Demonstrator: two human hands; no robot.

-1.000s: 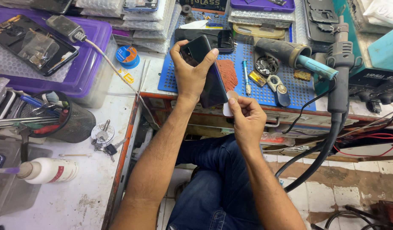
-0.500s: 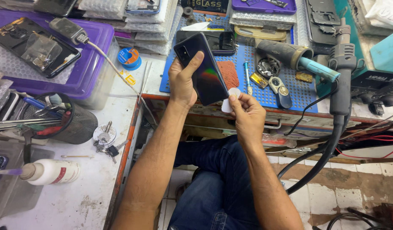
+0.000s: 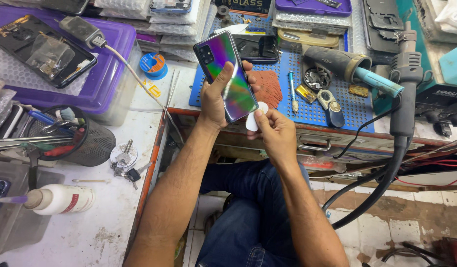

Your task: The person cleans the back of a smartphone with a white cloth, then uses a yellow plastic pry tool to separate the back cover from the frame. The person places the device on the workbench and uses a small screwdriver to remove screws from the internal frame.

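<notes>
While left hand [image 3: 216, 101] clasps the phone [image 3: 226, 74], right hand [image 3: 275, 131] pinches a white pick [image 3: 253, 118] against its lower edge

Phone [image 3: 227, 76] back: glossy, smooth, iridescent purple-green sheen. White pick [image 3: 254, 120]: matt plastic-looking. Blue mat [image 3: 307, 106]: matt, perforated, rubbery. Purple tray [image 3: 104, 74]: shiny plastic. Pen cup [image 3: 92, 143]: black metal mesh. Keys [image 3: 123, 160]: bright metal. Surface [image 3: 85, 222]: white, scuffed, stained. Trousers [image 3: 248, 217]: blue denim cloth.
</notes>
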